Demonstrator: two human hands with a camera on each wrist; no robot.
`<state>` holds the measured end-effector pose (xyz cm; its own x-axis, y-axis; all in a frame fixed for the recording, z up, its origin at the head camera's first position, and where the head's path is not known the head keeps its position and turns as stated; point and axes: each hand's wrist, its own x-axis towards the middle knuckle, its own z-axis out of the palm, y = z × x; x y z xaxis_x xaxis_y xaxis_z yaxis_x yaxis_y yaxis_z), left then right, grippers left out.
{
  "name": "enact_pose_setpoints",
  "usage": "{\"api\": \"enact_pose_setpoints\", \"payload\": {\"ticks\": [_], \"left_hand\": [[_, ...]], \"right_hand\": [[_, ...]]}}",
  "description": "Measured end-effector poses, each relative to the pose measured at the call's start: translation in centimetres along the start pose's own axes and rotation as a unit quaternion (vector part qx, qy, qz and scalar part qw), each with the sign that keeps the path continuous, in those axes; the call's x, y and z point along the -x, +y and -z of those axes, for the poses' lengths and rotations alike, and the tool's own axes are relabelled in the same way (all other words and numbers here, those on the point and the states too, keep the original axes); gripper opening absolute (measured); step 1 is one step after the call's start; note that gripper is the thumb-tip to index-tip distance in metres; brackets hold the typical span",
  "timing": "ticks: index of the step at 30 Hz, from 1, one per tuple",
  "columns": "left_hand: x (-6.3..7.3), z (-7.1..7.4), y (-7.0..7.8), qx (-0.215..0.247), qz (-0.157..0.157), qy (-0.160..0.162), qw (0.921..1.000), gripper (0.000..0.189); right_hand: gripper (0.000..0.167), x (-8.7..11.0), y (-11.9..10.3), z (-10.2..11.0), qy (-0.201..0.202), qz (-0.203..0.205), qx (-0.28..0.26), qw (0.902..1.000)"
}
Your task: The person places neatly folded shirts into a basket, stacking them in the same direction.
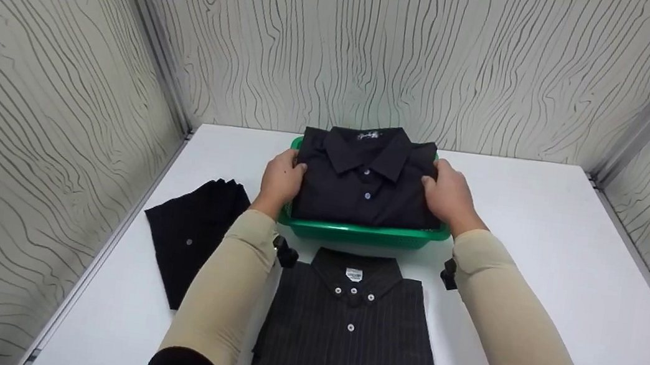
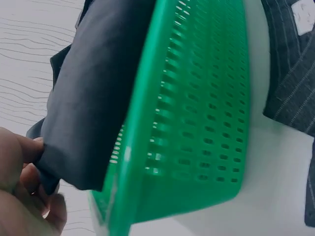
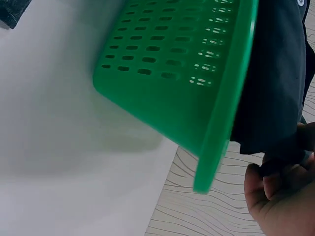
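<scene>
A folded dark shirt [image 1: 361, 196] with its collar up lies over the green basket [image 1: 362, 234]. My left hand [image 1: 282, 182] pinches the shirt's left side between thumb and fingers; the left wrist view shows the fabric [image 2: 93, 98] bunched at the fingertips. On the opposite side my right hand [image 1: 449, 192] grips the shirt's edge, thumb on top. In the right wrist view the right fingers [image 3: 255, 184] curl under the cloth beside the basket's rim [image 3: 221, 113].
A folded striped shirt [image 1: 349, 343] with white buttons lies in front of the basket. To the left is a black folded garment [image 1: 192, 234], partly behind the left sleeve. The white table [image 1: 542, 249] meets patterned wall panels [image 1: 411, 55] at the back and sides.
</scene>
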<state>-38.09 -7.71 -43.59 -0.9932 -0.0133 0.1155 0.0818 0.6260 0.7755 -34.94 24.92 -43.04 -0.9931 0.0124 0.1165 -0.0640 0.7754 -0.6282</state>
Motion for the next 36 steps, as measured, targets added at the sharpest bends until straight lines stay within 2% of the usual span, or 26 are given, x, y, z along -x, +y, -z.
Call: {"api": "enact_pose_setpoints", "payload": {"ticks": [6, 13, 16, 21, 28, 36], "left_hand": [[-0.2, -0.6, -0.2, -0.010, 0.004, 0.011, 0.9999, 0.036], [-0.3, -1.0, -0.6, -0.016, 0.007, 0.006, 0.9998, 0.039], [-0.4, -1.2, -0.7, -0.039, 0.010, 0.009, 0.9991, 0.040], [-0.4, -1.8, -1.0, -0.103, -0.006, 0.021, 0.9944, 0.041], [-0.1, -2.6, -1.4, -0.130, -0.028, 0.037, 0.9904, 0.039], [0.0, -3.4, -1.9, -0.203, -0.057, 0.040, 0.9767, 0.037]], "right_hand": [[0.046, -0.3, 0.3, -0.5, 0.003, -0.018, 0.020, 0.9996], [0.048, -0.9, 0.2, -0.9, 0.004, -0.013, 0.045, 0.9989], [0.049, -0.9, 0.4, -1.3, -0.001, -0.018, 0.045, 0.9988], [0.048, -0.8, 0.8, -2.0, 0.009, -0.029, 0.047, 0.9984], [0.047, -0.6, 1.1, -2.5, 0.025, -0.037, 0.053, 0.9976], [0.047, -0.6, 1.8, -3.2, 0.028, -0.040, 0.087, 0.9950]]}}
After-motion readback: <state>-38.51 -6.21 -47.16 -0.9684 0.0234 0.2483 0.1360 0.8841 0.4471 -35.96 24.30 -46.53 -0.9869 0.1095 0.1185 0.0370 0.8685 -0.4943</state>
